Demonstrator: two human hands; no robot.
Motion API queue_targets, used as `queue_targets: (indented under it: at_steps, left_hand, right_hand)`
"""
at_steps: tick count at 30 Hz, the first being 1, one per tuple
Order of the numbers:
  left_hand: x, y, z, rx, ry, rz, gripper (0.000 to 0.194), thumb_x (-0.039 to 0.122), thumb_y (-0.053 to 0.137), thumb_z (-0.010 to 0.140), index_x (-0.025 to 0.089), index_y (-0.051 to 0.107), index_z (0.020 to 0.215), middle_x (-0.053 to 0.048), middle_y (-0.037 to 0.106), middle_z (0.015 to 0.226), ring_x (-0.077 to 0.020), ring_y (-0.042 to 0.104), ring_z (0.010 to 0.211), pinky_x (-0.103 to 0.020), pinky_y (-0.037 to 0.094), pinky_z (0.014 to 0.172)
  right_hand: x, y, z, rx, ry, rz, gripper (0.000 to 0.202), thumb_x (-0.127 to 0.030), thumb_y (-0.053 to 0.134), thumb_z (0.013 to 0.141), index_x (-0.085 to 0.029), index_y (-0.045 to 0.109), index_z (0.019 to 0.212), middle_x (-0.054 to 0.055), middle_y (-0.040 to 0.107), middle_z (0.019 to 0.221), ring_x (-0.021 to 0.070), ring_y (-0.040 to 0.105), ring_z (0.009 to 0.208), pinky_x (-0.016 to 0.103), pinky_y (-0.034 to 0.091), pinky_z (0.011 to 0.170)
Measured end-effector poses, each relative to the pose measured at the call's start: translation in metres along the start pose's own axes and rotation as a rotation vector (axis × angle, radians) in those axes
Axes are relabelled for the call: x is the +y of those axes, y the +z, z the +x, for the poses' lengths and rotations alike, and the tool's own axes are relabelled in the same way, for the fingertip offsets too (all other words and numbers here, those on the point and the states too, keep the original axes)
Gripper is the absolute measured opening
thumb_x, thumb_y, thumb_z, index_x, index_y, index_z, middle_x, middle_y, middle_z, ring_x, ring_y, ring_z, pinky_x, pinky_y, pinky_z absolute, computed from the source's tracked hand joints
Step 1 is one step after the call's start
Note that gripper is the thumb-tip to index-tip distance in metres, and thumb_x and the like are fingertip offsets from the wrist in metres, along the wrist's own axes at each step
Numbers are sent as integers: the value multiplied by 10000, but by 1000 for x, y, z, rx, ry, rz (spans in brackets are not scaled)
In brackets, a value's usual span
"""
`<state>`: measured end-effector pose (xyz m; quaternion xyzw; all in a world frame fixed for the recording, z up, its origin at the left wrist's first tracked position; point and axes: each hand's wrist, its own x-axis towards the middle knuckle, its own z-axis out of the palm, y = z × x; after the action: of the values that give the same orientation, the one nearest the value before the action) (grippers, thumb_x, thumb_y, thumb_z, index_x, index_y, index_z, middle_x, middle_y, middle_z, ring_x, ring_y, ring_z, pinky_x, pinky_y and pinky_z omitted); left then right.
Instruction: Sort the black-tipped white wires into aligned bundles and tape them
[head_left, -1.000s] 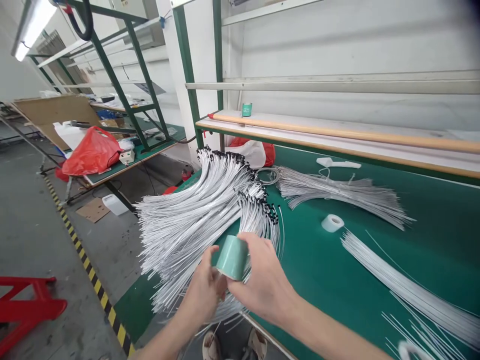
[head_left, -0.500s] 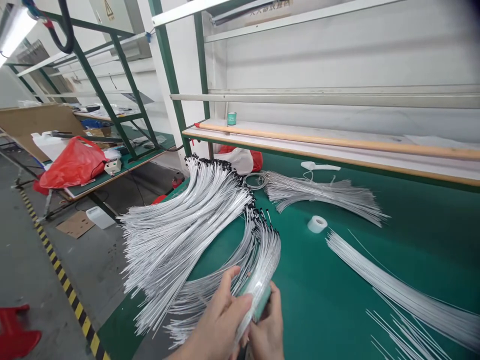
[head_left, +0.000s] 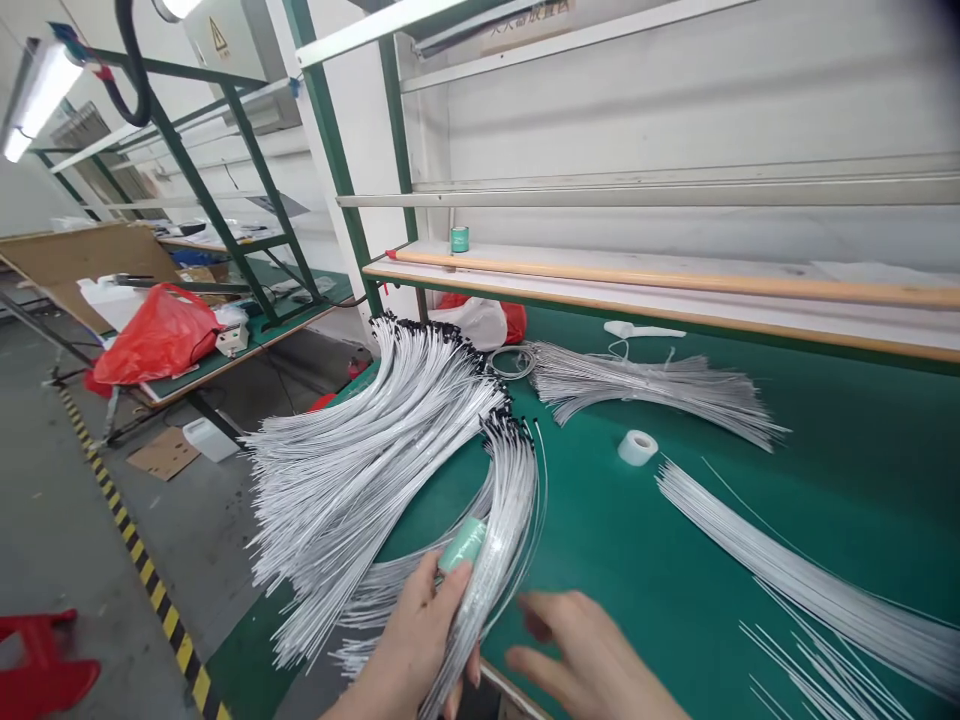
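My left hand (head_left: 431, 620) is wrapped round a bundle of thin white wires (head_left: 504, 510) with small black tips at the far end. A pale green shiny piece (head_left: 463, 543) lies against this bundle beside my thumb; its kind is unclear. My right hand (head_left: 581, 645) is slightly blurred, to the right of the bundle and apart from it, with fingers apart and nothing in them. Left of the held bundle lies a large fanned pile of white wires (head_left: 375, 450), also black-tipped.
The green table (head_left: 600, 540) bears a white tape roll (head_left: 637, 448), a tied wire bundle (head_left: 645, 385) and more loose wires (head_left: 802, 570) at the right. A shelf (head_left: 675, 315) with a long wooden pole (head_left: 637, 277) runs along the back. A red stool (head_left: 45, 660) stands at lower left.
My right hand has come off the bundle and moved right. The green piece now shows on the bundle's left side, and the held wires have drawn together more tightly.
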<state>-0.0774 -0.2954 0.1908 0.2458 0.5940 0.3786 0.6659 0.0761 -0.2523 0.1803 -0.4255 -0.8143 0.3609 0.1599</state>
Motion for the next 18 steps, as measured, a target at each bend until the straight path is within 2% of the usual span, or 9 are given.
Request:
queue_targets:
  at_steps: [1, 3, 5, 7, 9, 10, 12, 15, 18]
  left_hand:
    - [-1, 1, -1, 14, 31, 38, 647, 600, 396, 748, 139, 331, 1197, 43, 512, 386, -95, 357, 228, -179, 270, 266]
    - [-4, 4, -1, 56, 136, 90, 578, 575, 446, 739, 155, 396, 1133, 50, 512, 438, -97, 424, 296, -181, 313, 311]
    - [-6, 9, -1, 82, 185, 116, 533, 545, 471, 739, 162, 410, 1106, 48, 515, 494, -103, 464, 347, -191, 334, 339]
    - [-7, 15, -2, 61, 150, 127, 532, 533, 455, 750, 154, 391, 1118, 49, 498, 493, -105, 440, 322, -202, 306, 314]
    - [-7, 21, -3, 27, 121, 112, 541, 523, 445, 756, 145, 371, 1137, 56, 470, 470, -103, 410, 296, -209, 279, 296]
    - [-6, 23, -4, 21, 126, 100, 552, 508, 459, 754, 143, 356, 1155, 59, 464, 467, -100, 406, 299, -209, 283, 303]
    - [-4, 26, -7, 15, 139, 86, 626, 459, 512, 737, 133, 284, 1220, 67, 462, 461, -96, 406, 317, -207, 296, 325]
    - [-2, 27, -12, -15, 79, 87, 828, 331, 588, 692, 103, 89, 1312, 64, 506, 468, -93, 394, 328, -199, 284, 336]
    - [-5, 26, -10, -8, 24, 82, 1018, 215, 628, 634, 114, -104, 1335, 30, 590, 545, -103, 432, 351, -200, 310, 358]
  right_hand:
    - [-7, -16, -1, -40, -12, -100, 189, -350, 470, 789, -215, 602, 797, 16, 585, 638, 157, 522, 540, 255, 389, 497]
    - [-28, -40, 7, 25, -110, -286, 294, -385, 375, 851, -203, 573, 969, 69, 615, 815, 190, 563, 704, 287, 413, 594]
    - [-48, -49, 27, -15, -210, -549, 412, -496, 427, 800, -159, 585, 977, 119, 619, 854, 262, 554, 831, 388, 392, 732]
    - [-59, -49, 54, -298, -196, -700, 513, -571, 390, 779, -126, 632, 854, 127, 625, 716, 268, 575, 748, 415, 381, 743]
    - [-59, -45, 78, -615, -165, -675, 562, -621, 402, 732, -131, 647, 856, 117, 632, 715, 258, 586, 717, 372, 404, 679]
    - [-57, -44, 87, -718, -155, -648, 560, -628, 432, 702, -141, 650, 873, 108, 635, 744, 253, 586, 729, 345, 409, 643]
    - [-50, -41, 97, -828, -140, -596, 514, -607, 517, 628, -172, 657, 863, 71, 630, 774, 237, 580, 743, 294, 406, 573]
    - [-46, -37, 96, -847, -97, -568, 344, -489, 598, 559, -190, 660, 718, 18, 591, 647, 199, 564, 641, 250, 376, 479]
    - [-50, -38, 83, -633, -27, -548, 247, -349, 592, 554, -163, 652, 706, 44, 579, 642, 199, 557, 613, 247, 360, 449]
